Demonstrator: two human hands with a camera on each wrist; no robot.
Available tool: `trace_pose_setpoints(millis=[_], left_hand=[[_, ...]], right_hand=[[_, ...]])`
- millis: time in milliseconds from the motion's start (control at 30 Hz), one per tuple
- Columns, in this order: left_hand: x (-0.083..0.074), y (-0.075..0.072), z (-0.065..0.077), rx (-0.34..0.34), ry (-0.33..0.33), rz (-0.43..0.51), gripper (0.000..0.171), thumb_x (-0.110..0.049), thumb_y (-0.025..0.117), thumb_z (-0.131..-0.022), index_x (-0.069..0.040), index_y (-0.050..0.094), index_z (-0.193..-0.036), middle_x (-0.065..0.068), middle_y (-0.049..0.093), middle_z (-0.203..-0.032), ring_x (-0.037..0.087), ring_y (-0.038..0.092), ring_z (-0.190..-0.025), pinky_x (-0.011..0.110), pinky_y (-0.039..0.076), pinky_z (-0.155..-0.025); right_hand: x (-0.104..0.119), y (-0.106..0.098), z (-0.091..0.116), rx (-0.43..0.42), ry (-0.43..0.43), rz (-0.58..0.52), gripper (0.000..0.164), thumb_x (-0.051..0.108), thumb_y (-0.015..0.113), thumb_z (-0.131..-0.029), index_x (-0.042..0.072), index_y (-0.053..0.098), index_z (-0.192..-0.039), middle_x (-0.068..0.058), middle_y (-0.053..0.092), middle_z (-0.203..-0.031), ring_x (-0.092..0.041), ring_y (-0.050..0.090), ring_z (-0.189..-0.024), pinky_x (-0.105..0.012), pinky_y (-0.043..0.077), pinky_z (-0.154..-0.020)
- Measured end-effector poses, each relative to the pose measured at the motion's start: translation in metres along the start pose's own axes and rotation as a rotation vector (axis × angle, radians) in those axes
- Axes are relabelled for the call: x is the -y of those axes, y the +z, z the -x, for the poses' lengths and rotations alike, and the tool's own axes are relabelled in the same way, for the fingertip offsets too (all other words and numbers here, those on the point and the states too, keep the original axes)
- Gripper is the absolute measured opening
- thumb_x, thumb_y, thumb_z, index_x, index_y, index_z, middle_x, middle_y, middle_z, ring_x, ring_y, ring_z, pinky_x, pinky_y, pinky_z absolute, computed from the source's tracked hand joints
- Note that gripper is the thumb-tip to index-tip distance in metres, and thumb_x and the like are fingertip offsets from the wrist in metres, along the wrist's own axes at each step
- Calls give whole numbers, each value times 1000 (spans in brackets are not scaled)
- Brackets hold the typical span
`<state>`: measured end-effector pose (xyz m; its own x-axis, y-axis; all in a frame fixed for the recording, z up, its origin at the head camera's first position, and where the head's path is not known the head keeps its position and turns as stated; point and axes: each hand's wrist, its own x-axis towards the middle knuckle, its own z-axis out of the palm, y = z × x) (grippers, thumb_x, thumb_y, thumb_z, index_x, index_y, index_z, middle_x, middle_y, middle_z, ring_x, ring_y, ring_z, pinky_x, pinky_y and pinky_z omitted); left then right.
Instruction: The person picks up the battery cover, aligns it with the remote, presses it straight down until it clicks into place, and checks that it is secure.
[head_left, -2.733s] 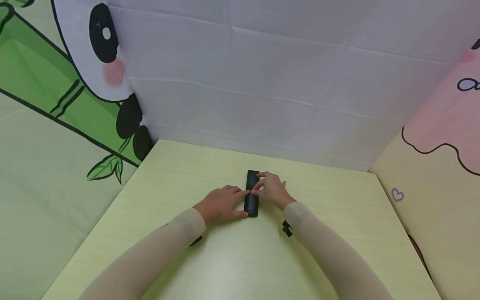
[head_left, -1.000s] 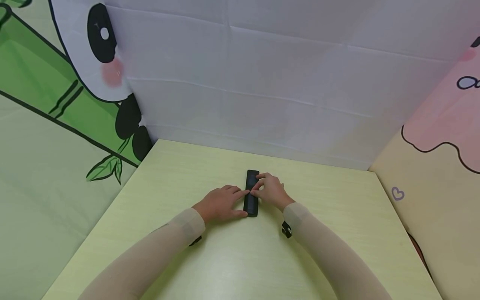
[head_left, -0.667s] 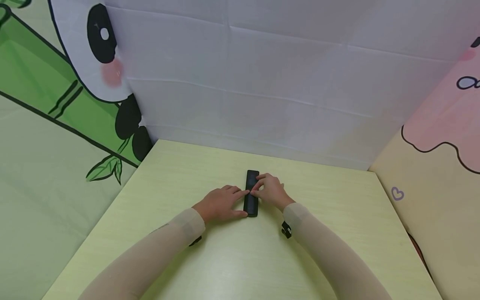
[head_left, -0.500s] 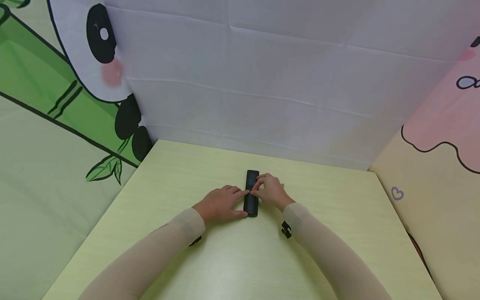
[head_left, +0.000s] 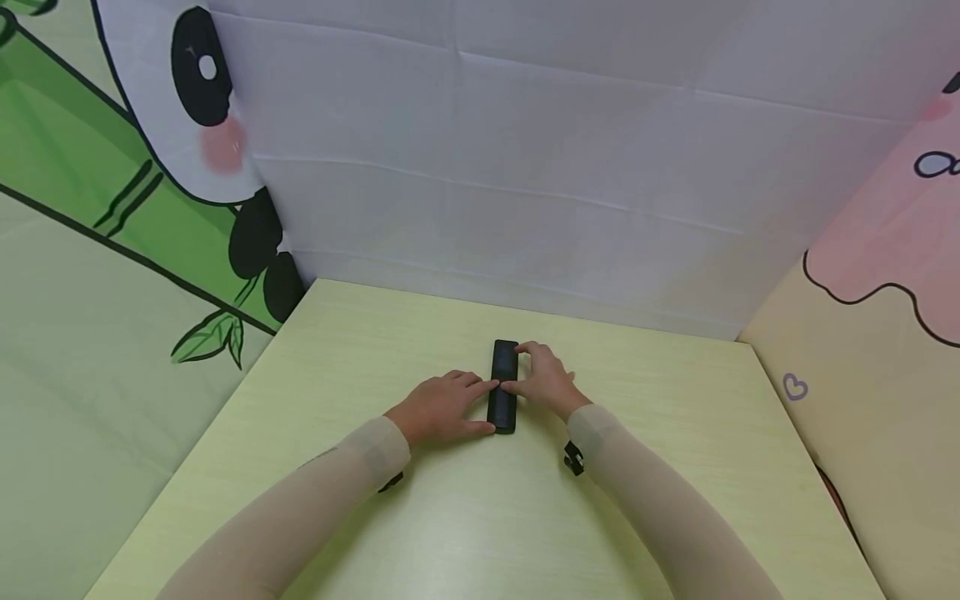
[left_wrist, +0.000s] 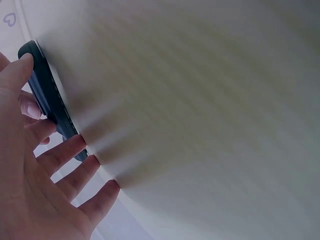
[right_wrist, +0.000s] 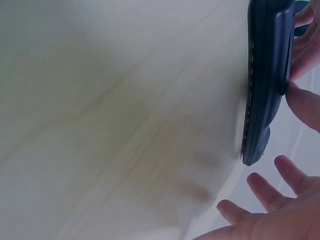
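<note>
A slim black remote control (head_left: pixel 504 362) lies lengthwise on the pale yellow table (head_left: pixel 450 517); no buttons show on its upper side. My left hand (head_left: pixel 442 407) is at its left, thumb on the near end and index fingertip at the middle. In the left wrist view, that hand's other fingertips (left_wrist: pixel 112 185) touch the table. From the right, my right hand (head_left: pixel 549 382) touches the middle of the remote with its thumb. Its index finger reaches beside the far end, and in the right wrist view the other fingers (right_wrist: pixel 267 190) are spread apart from the remote.
A white cloth (head_left: pixel 487 167) hangs behind the table's far edge. Printed cloths stand at both sides, one with a green bamboo pattern (head_left: pixel 97 158), one pink and cream (head_left: pixel 892 233). Dark wrist devices (head_left: pixel 573 458) show under the sleeves.
The fingers of my right hand have spread from beside its thumb, the index finger moving toward the remote's far right edge. My left hand and the remote have stayed put.
</note>
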<state>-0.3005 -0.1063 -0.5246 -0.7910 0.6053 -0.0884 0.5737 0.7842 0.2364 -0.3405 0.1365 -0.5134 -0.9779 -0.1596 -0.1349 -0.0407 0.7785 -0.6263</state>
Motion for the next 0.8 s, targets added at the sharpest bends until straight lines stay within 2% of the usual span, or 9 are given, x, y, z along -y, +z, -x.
trace_pose_setpoints(millis=[233, 800], left_hand=[[-4, -1, 1, 18, -31, -17, 82, -68, 70, -113, -25, 50, -181, 12, 64, -174, 39, 59, -165, 59, 57, -132], [-6, -4, 2, 2, -21, -21, 83, -67, 71, -113, -24, 52, -181, 13, 66, -172, 39, 61, -163, 59, 58, -131]], right_hand=[[-3, -1, 0, 6, 22, 3, 87, 37, 95, -104, 12, 50, -175, -24, 50, -182, -50, 46, -174, -95, 7, -139], [-5, -3, -4, 15, 58, 25, 89, 41, 95, -103, 10, 52, -174, -26, 52, -180, -52, 46, -173, -95, 11, -139]])
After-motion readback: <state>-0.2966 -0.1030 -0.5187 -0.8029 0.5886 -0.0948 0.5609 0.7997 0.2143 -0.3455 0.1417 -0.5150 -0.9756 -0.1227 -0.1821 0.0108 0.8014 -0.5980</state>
